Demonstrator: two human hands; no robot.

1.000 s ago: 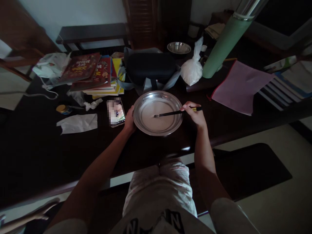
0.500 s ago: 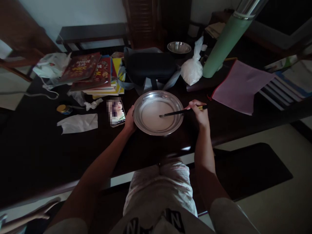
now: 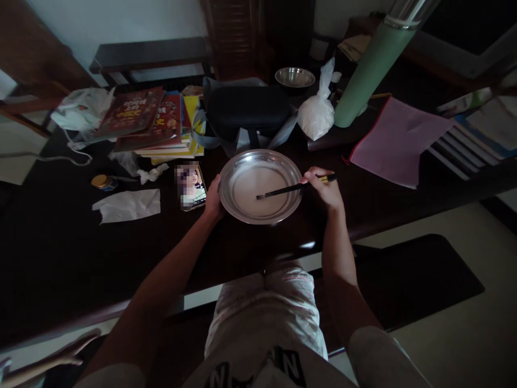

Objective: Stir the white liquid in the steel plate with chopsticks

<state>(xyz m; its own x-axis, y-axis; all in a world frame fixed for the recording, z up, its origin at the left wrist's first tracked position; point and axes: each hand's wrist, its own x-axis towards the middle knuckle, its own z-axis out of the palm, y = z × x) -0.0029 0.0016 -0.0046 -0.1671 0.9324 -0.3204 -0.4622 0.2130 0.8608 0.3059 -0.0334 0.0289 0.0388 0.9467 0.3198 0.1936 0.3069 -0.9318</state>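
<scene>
Steel round pan (image 3: 242,161) — left hand (image 3: 213,199) steadies, right hand (image 3: 326,189) dips chopsticks (image 3: 291,188)

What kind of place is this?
Probably a room in a home: a cluttered dark table holds a stack of books, a phone and a metal dish of pale liquid.

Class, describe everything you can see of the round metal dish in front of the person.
The metal dish is round, shallow and shiny, with a broad rim. It sits flat on the dark table and holds a thin pale whitish layer. The left hand grips its left rim; dark chopsticks, held by the right hand, dip into it.
</scene>
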